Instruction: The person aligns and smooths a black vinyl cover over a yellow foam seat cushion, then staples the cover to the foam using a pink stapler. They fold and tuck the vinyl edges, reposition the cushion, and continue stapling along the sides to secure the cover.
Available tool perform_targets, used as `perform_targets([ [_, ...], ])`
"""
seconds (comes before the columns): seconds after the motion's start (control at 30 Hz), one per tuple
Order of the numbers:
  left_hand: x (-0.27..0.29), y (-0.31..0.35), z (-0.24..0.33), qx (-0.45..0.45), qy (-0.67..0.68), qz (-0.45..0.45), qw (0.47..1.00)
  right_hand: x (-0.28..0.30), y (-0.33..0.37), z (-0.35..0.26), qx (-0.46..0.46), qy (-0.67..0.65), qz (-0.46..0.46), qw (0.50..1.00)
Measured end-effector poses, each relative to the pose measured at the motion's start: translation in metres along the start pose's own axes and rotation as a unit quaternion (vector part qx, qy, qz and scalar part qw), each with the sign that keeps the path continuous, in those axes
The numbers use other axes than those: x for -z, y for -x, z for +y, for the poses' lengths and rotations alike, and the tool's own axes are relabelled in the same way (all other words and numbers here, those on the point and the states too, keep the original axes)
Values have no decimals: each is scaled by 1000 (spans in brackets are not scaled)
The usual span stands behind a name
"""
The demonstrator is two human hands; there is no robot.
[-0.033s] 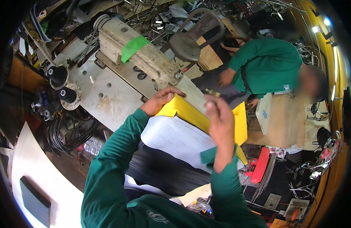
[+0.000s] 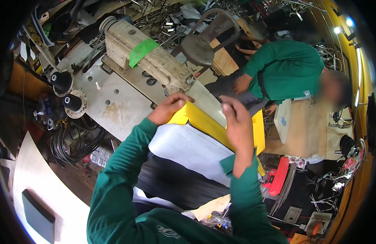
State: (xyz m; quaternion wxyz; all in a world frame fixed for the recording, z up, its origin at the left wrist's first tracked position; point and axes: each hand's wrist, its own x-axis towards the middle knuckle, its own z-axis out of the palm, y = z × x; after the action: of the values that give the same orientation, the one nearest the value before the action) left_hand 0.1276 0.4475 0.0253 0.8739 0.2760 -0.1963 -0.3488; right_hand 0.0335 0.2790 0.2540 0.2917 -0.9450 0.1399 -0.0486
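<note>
My left hand [image 2: 170, 109] is closed on the upper left corner of a yellow sheet of material [image 2: 208, 124], just below the sewing machine's head. The yellow sheet is folded over, with a dark edge strip along it. A white backing panel [image 2: 188, 152] with faint writing hangs from that edge towards me. My right hand [image 2: 239, 124] is raised over the right part of the yellow sheet, its fingers bent in a pinch. Whatever lies between those fingertips is too small to make out. The beige sewing machine [image 2: 145, 57], with green tape on it, stands beyond my hands.
Two black thread cones [image 2: 72, 102] stand left of the machine table [image 2: 110, 105]. A co-worker in a green shirt [image 2: 287, 69] sits at the right by a wooden board [image 2: 306, 130]. A brown plastic chair [image 2: 200, 46] is behind the machine. Black material [image 2: 171, 177] lies below the white panel.
My right hand has shifted slightly to the right and looks less blurred. The white panel's lower edge has moved a little. My left hand keeps its hold on the yellow sheet.
</note>
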Motion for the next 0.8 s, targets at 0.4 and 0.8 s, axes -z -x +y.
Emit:
perform_targets([
  [0.4,-61,75,35,-41,-234,136,962,-14,-47,96,-166,-101,-351,916],
  [0.8,-70,29,-1,-59,-198,208,956,-23,-59,123,-110,-34,-344,932],
])
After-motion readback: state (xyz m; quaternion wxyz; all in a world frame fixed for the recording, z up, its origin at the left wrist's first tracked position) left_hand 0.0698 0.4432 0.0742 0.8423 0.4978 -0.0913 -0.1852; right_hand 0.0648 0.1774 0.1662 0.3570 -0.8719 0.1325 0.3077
